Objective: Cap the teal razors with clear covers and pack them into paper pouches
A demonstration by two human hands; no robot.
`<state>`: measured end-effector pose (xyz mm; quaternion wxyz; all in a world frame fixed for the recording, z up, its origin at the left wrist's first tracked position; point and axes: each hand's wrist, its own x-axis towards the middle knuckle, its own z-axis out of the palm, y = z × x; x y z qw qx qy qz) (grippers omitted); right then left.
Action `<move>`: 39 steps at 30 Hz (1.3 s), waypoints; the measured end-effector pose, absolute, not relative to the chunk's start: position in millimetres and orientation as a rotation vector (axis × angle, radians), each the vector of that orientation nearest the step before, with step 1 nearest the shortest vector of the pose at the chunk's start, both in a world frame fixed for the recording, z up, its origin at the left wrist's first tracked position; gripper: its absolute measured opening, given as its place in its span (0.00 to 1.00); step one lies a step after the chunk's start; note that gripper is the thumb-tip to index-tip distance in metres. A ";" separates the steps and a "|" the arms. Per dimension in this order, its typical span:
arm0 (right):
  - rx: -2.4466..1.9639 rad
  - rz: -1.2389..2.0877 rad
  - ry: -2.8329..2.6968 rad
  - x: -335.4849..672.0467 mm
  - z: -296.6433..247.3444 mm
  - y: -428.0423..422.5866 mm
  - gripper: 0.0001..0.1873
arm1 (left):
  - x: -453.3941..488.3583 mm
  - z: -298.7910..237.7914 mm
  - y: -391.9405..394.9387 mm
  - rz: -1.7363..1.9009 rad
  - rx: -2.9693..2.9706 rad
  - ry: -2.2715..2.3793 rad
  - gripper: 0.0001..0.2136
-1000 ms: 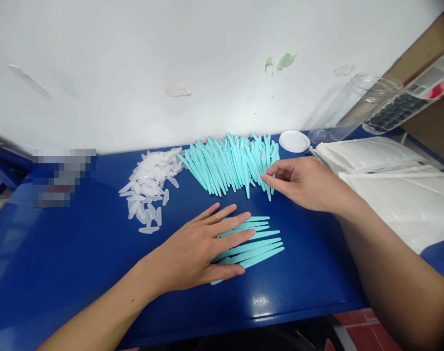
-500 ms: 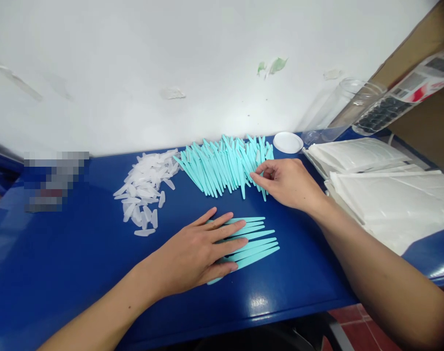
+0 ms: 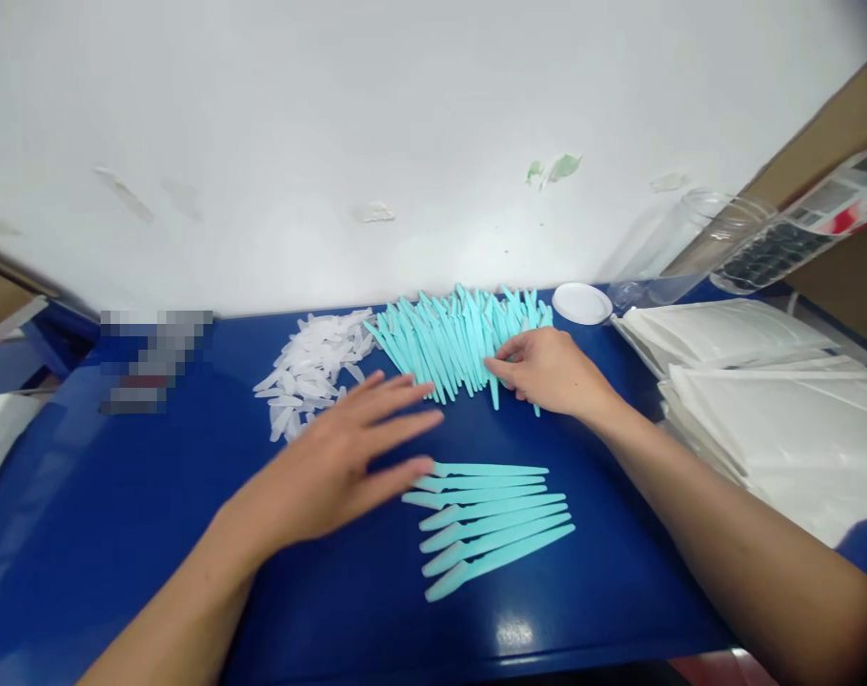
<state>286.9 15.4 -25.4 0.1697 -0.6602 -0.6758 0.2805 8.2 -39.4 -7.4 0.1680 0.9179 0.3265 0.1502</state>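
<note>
Several turquoise eyebrow razors (image 3: 505,512) lie in a fanned row on the blue table, blades to the left and handles to the right. My left hand (image 3: 340,457), slightly blurred, hovers with fingers spread at the row's upper left, holding nothing. A larger heap of the same razors (image 3: 440,343) lies against the wall. At the heap's right front, my right hand (image 3: 544,367) pinches a razor between thumb and fingertips; its far part is hidden among the others. Left of the heap is a pile of translucent white blade caps (image 3: 315,357), partly covered by my left hand.
A round white lid (image 3: 582,303) sits right of the heap. Behind it a clear plastic jar (image 3: 662,243) leans near a cardboard box. White padded envelopes (image 3: 783,410) are stacked at the right, beside my right forearm. The wall (image 3: 333,114) bounds the table's back.
My left hand has lifted off the razor row and moved up and left, uncovering the blades. My right hand stays pinched at the heap. The whole view has shifted slightly.
</note>
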 end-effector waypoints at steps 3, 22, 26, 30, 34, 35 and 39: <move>-1.871 0.937 -1.842 296.3 -29.8 18.8 0.14 | -30.7 8.6 -21.3 0.637 2.442 1.350 0.17; -1.462 1.358 -2.148 295.4 -1.5 -12.8 0.16 | -42.1 -17.0 -4.3 0.179 2.639 1.343 0.10; -1.514 1.275 -2.205 297.8 -6.1 -17.3 0.19 | -22.3 -11.0 -16.6 0.327 2.424 1.329 0.09; -1.475 1.233 -2.224 300.0 -11.6 -17.9 0.21 | 0.2 -12.9 -29.9 0.598 2.082 1.347 0.07; -1.444 1.224 -2.232 297.8 -13.2 -16.4 0.21 | 14.4 -25.0 -32.0 0.765 1.697 1.307 0.09; -1.441 1.216 -2.238 297.2 -13.1 -16.1 0.21 | 16.2 -28.0 -31.1 0.763 1.602 1.299 0.10; -1.457 1.205 -2.229 296.3 -12.8 -15.7 0.21 | 20.3 -35.3 -28.7 0.738 1.369 1.290 0.12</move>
